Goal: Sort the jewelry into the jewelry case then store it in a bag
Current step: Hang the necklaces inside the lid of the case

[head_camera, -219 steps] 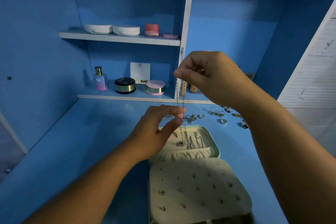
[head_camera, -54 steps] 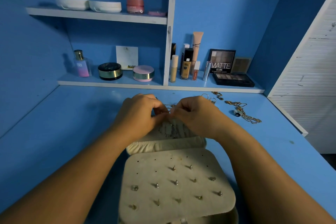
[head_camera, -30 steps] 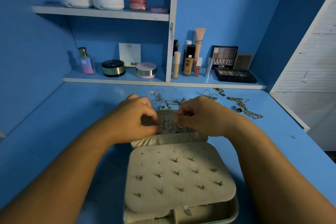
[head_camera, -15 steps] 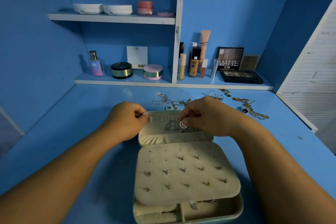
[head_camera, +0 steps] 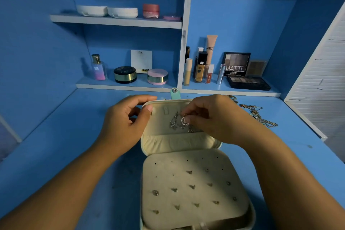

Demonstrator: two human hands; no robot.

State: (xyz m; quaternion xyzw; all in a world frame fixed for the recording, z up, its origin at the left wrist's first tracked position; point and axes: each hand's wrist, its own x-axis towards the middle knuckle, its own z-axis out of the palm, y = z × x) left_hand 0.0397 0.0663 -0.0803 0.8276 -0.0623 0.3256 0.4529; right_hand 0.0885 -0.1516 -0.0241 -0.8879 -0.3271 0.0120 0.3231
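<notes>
On the blue desk [head_camera: 56, 155], near its middle, an open jewelry case [head_camera: 252, 213]: rounded-square, pale mint shell, cream velvety lining. Propped upright at the far side, the lid [head_camera: 168, 106], with a gathered cream pocket along its bottom and a teal snap tab [head_camera: 174, 93] poking above the rim. Over the base, a flat cream earring panel [head_camera: 194, 179], punched with rows of small holes, many filled with small metal studs [head_camera: 155, 192]. At the lid's left edge, the left hand [head_camera: 127, 123], thumb on the lining and fingers curled behind the rim, gripping it. Against the lid's inner face, the right hand [head_camera: 220, 117], fingertips bunched, pinching a silver loop [head_camera: 184, 121], possibly a ring or a clasp, too small to tell. Just left of that, thin silver chains [head_camera: 174, 123] hanging in a tangle on the lining. Farther right on the desk, loose gold chains [head_camera: 261, 117], fine-linked and heaped.
</notes>
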